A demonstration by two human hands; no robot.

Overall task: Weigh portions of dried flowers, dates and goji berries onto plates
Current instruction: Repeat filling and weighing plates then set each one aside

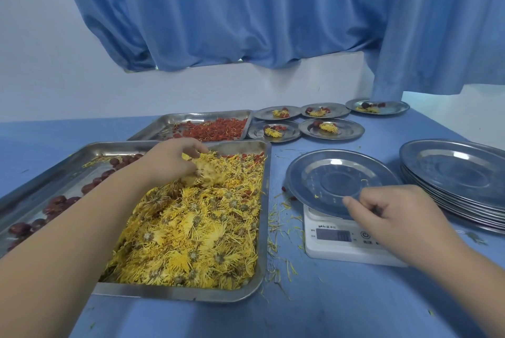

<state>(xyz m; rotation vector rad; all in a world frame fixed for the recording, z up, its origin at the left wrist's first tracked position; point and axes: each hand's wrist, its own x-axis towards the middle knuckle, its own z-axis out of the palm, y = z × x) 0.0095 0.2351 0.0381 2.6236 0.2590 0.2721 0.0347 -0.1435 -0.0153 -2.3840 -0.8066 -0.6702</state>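
Both forearms reach over the blue table (pixel 328 316), one hand at the flowers, one at the scale
Left hand (pixel 169 160) has its fingers curled round a clump of dried flowers (pixel 191 234) at the far end of the near tray (pixel 175 294), where dates (pixel 54 206) lie along the left side; behind it the far tray (pixel 153 130) holds goji berries (pixel 218 128). Five filled plates (pixel 348 130) stand further back. Right hand (pixel 393 214) pinches the near rim of the empty plate (pixel 336 173) on the white scale (pixel 328 250), beside a stack of plates (pixel 464 171)

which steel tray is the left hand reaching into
The steel tray heaped with yellow dried flowers, where the left hand grips a clump; others hold dates or goji berries.
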